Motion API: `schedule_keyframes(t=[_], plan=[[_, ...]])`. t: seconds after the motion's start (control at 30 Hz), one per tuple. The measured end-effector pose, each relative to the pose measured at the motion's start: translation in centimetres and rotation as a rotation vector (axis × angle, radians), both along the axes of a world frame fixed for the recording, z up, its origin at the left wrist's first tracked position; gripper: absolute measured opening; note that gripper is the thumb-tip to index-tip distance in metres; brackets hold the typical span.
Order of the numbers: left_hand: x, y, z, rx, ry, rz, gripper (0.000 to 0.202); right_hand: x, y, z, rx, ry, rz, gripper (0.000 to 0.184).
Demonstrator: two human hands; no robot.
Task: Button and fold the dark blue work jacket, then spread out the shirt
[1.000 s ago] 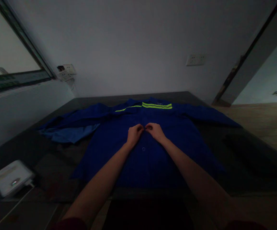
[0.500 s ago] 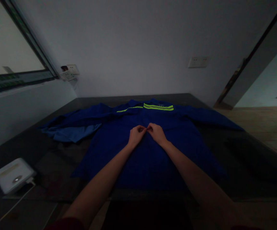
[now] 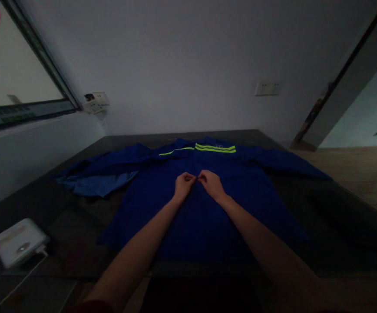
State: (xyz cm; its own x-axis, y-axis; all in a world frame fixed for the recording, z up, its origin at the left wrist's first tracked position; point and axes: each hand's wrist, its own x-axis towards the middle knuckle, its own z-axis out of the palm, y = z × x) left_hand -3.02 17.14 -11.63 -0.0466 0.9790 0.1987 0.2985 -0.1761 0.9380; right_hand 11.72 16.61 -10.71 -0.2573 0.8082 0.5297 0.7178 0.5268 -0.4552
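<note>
A dark blue work shirt [image 3: 162, 204] with yellow-green stripes near its collar lies spread flat on a dark table [image 3: 345, 208], sleeves stretched out to both sides. My left hand [image 3: 183, 185] and my right hand [image 3: 210, 183] meet at the middle of the shirt's chest. Both are closed in a pinch on the front placket. Their fingertips almost touch. What sits between the fingertips is too small and dark to make out.
A white box-like device [image 3: 18, 246] with a white cable lies near the table's front left corner. Wall sockets [image 3: 94, 101] sit at the back left corner and another socket plate [image 3: 267, 88] on the far wall. A doorway with wooden floor opens at right.
Both hands have stayed pinched at the shirt's middle, with only small finger movements. The view has shifted slightly.
</note>
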Motion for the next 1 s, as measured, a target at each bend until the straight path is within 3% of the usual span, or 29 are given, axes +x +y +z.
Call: schedule_keyframes(t=[0.3, 0.43, 0.57, 0.67, 1.0], plan=[[0.3, -0.4, 0.1, 0.026, -0.03, -0.03, 0.023, -0.3, -0.2, 0.2, 0.025, -0.107, -0.011, 0.012], [0.5, -0.9, 0.5, 0.099, 0.061, -0.027, 0.015, -0.2, -0.4, 0.7, 0.035, -0.143, -0.018, 0.01], [0.8, -1.4, 0.7, 0.205, 0.238, -0.048, 0.022, -0.1, -0.6, 1.2, -0.003, -0.128, -0.015, 0.012], [0.8, -1.6, 0.8, 0.187, 0.327, -0.051, 0.027, 0.0, -0.7, 1.3, -0.035, -0.128, -0.016, 0.014], [0.6, -1.2, 0.9, 0.114, 0.186, -0.026, 0.026, 0.0, -0.4, 1.0, 0.032, -0.096, -0.029, 0.014]])
